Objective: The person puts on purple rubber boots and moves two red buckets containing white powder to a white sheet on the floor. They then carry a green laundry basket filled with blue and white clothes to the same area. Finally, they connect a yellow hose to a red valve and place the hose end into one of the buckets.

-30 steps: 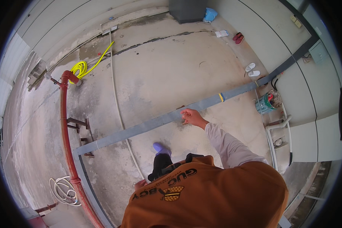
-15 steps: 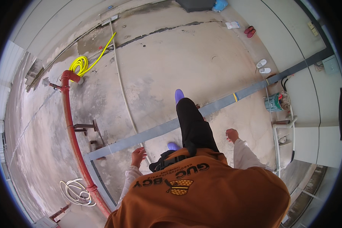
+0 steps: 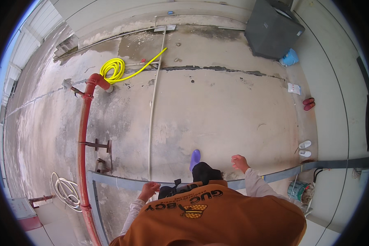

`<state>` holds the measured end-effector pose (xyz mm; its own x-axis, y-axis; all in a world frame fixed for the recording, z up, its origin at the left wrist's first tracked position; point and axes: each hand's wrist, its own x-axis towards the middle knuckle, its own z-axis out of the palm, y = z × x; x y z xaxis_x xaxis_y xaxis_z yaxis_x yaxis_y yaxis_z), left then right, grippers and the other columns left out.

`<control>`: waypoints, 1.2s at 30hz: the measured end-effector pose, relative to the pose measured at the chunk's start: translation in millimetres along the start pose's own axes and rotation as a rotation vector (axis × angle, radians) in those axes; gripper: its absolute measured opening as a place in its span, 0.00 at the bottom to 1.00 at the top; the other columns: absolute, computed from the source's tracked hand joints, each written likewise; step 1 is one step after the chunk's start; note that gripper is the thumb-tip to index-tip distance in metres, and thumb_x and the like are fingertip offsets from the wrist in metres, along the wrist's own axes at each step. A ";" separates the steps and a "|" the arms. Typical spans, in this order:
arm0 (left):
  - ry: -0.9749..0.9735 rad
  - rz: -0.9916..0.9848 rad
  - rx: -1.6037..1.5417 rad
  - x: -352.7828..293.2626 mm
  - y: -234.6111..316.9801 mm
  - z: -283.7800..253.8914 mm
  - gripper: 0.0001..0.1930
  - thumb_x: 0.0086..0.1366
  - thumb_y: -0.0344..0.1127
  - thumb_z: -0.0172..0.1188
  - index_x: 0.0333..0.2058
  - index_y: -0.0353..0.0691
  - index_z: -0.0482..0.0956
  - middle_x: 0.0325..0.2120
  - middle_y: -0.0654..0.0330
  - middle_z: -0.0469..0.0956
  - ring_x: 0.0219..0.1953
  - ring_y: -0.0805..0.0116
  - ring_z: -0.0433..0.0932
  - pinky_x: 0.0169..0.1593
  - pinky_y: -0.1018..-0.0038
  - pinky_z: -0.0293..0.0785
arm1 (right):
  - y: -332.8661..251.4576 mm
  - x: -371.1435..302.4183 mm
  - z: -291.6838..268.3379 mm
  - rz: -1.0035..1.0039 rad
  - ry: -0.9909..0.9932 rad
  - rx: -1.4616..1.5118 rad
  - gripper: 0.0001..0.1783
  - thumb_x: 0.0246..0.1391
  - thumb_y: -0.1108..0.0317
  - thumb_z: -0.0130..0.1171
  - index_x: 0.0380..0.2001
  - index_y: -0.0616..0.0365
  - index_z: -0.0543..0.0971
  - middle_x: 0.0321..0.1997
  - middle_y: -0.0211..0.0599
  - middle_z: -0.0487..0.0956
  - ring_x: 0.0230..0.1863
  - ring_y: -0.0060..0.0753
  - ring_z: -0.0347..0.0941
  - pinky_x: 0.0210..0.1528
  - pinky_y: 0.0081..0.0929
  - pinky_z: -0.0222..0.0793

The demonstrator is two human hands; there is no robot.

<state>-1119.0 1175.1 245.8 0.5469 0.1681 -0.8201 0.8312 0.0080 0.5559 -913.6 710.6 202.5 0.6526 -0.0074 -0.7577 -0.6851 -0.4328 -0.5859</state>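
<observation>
While the person stands astride or close behind the grey bar, both arms hang forward at the lower edge. Left hand: fingers loosely curled and released, just beside the lower end of the white pipe in view, overlapping the bar. Right hand: fingers likewise released, half bent, seen against the concrete floor near the bar's far edge; contact with the bar cannot be judged. One purple boot shows beyond the bar, between the hands. Left side: upright-looking red pipe, with a coiled yellow hose near its elbow. Right side: white shoes by the wall, green bucket below the bar.
</observation>
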 end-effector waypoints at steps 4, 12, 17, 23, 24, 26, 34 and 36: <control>0.145 -0.010 -0.119 23.8 45.6 -17.1 0.09 0.56 0.37 0.59 0.32 0.37 0.76 0.20 0.63 0.76 0.22 0.76 0.76 0.22 0.82 0.68 | -73.6 53.3 -33.4 0.012 -0.017 0.071 0.15 0.48 0.66 0.54 0.41 0.53 0.74 0.31 0.30 0.77 0.24 0.25 0.73 0.25 0.23 0.69; 0.363 -0.232 -0.212 102.6 54.6 -44.9 0.23 0.53 0.24 0.54 0.50 0.41 0.66 0.28 0.57 0.75 0.21 0.70 0.75 0.20 0.74 0.71 | -166.6 102.9 -39.1 0.040 -0.068 0.071 0.17 0.49 0.65 0.52 0.43 0.55 0.72 0.34 0.30 0.76 0.28 0.26 0.73 0.32 0.25 0.69; 0.337 -0.259 -0.089 173.0 137.0 -55.5 0.27 0.54 0.26 0.55 0.54 0.44 0.62 0.30 0.56 0.76 0.22 0.68 0.76 0.20 0.72 0.73 | -256.9 148.7 -20.2 -0.139 -0.104 0.026 0.17 0.51 0.64 0.52 0.44 0.56 0.71 0.35 0.31 0.76 0.29 0.24 0.73 0.32 0.23 0.69; 0.260 -0.122 -0.077 298.0 295.0 -90.5 0.28 0.54 0.28 0.56 0.54 0.45 0.62 0.29 0.58 0.75 0.19 0.70 0.74 0.19 0.73 0.71 | -322.9 200.5 -48.5 -0.084 0.062 0.121 0.16 0.49 0.66 0.52 0.43 0.56 0.72 0.34 0.31 0.76 0.27 0.24 0.73 0.29 0.22 0.69; 0.241 -0.123 -0.046 317.9 322.4 -98.3 0.28 0.54 0.28 0.57 0.55 0.45 0.62 0.30 0.58 0.75 0.20 0.71 0.74 0.19 0.73 0.71 | -332.1 207.3 -54.5 -0.059 0.105 0.135 0.16 0.49 0.66 0.52 0.43 0.56 0.72 0.34 0.31 0.76 0.27 0.24 0.73 0.29 0.22 0.69; 0.218 -0.083 -0.034 366.7 374.9 -113.9 0.27 0.53 0.28 0.57 0.54 0.45 0.64 0.29 0.59 0.75 0.19 0.71 0.74 0.20 0.74 0.71 | -337.1 220.0 -66.2 0.018 0.172 0.182 0.16 0.49 0.67 0.50 0.43 0.55 0.72 0.34 0.32 0.76 0.27 0.26 0.73 0.28 0.23 0.69; 0.175 0.188 -0.055 463.3 621.6 -127.3 0.24 0.56 0.33 0.56 0.53 0.44 0.65 0.32 0.60 0.74 0.26 0.73 0.75 0.26 0.76 0.72 | -317.7 269.8 -99.8 0.216 0.163 0.019 0.14 0.50 0.67 0.49 0.42 0.54 0.72 0.34 0.36 0.76 0.26 0.31 0.73 0.26 0.30 0.70; 0.142 0.206 -0.129 483.0 641.1 -123.2 0.24 0.57 0.33 0.56 0.53 0.44 0.65 0.32 0.61 0.74 0.27 0.74 0.75 0.27 0.76 0.72 | -339.4 318.4 -114.0 0.266 0.117 -0.246 0.14 0.50 0.68 0.49 0.41 0.55 0.72 0.33 0.36 0.77 0.24 0.31 0.73 0.25 0.31 0.70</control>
<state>-334.3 1382.9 222.8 0.6758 0.3155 -0.6662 0.6796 0.0832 0.7288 -436.3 752.4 192.9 0.5047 -0.2453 -0.8277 -0.7467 -0.6053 -0.2759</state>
